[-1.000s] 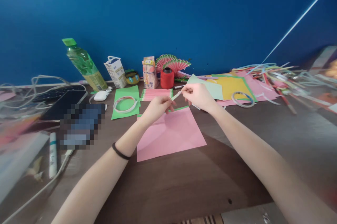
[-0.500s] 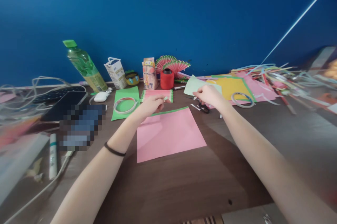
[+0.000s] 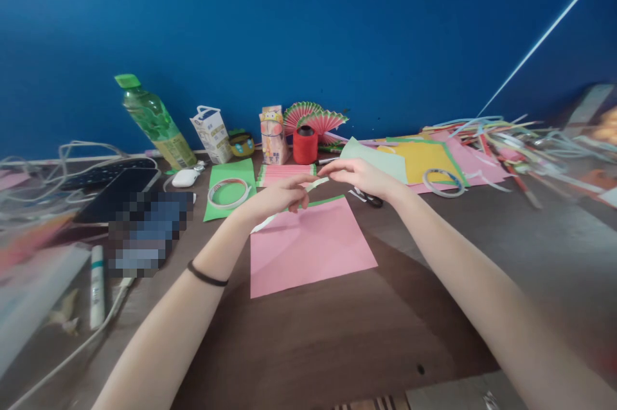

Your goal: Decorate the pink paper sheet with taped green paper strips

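Note:
My left hand (image 3: 282, 196) is closed on a thin white strip (image 3: 317, 184) above the far edge of a pink sheet (image 3: 308, 249) with a green border. Part of the strip is hidden by the hand, and its other end shows left of the fingers. From the right, my right hand (image 3: 366, 177) reaches over with fingers stretched toward the strip's end; whether they touch it is unclear. Under the right hand lie dark-handled scissors (image 3: 373, 201), partly covered, with small white scraps. A pleated pink and green paper (image 3: 288, 175) lies just behind the left hand.
A tape roll (image 3: 229, 193) rests on green paper (image 3: 216, 212); another tape roll (image 3: 444, 193) lies right, near yellow paper (image 3: 419, 162). Along the wall stand a bottle (image 3: 157, 121), a carton (image 3: 212, 133) and a red spool (image 3: 305, 145). Paper fans (image 3: 322, 119) are behind.
My right hand has moved left from above the scissors toward my left hand, its fingers now stretched out. More of the white strip shows on both sides of my left hand.

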A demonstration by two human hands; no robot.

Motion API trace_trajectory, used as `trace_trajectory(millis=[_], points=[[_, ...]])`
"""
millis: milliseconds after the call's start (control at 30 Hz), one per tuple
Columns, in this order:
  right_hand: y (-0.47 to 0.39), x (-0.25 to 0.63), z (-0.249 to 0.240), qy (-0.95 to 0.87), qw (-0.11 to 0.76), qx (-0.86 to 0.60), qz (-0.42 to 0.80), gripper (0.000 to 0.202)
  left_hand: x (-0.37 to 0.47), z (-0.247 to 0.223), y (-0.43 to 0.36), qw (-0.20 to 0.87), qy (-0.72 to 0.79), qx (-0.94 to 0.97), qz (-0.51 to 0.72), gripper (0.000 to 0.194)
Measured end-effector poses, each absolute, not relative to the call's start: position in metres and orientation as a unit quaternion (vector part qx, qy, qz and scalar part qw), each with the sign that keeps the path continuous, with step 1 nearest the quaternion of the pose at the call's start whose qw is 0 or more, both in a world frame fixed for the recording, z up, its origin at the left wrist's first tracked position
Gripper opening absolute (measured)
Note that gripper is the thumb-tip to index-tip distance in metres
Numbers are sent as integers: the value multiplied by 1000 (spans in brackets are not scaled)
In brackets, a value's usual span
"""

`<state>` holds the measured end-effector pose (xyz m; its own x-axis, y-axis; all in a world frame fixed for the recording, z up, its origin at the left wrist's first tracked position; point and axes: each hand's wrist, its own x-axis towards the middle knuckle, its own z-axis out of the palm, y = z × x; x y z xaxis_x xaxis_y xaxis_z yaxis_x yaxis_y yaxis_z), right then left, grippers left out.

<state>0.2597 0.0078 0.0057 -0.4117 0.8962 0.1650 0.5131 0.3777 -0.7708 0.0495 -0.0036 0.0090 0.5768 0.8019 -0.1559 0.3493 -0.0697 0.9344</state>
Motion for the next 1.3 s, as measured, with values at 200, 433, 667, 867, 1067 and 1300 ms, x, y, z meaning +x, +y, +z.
trace_trajectory(millis=[200, 433, 667, 867, 1067, 1300], points=[[2, 255, 9, -736, 273, -430, 447, 17, 49, 11, -4, 542, 404, 710, 199, 41], [3, 258, 8, -740, 300, -416, 435, 11, 46, 10, -2, 513, 406, 732, 189, 29], [9, 269, 6, -749, 323, -465, 344, 8, 30, 16, 7, 466, 433, 762, 121, 24], [11, 273, 8, -705, 347, -504, 359, 10, 22, 14, 13, 471, 419, 770, 102, 23], [13, 272, 8, -653, 399, -549, 336, 12, 23, 13, 14, 459, 431, 767, 126, 23], [0, 250, 15, -781, 406, -443, 170, 15, 31, 10, 11, 441, 441, 768, 147, 27]])
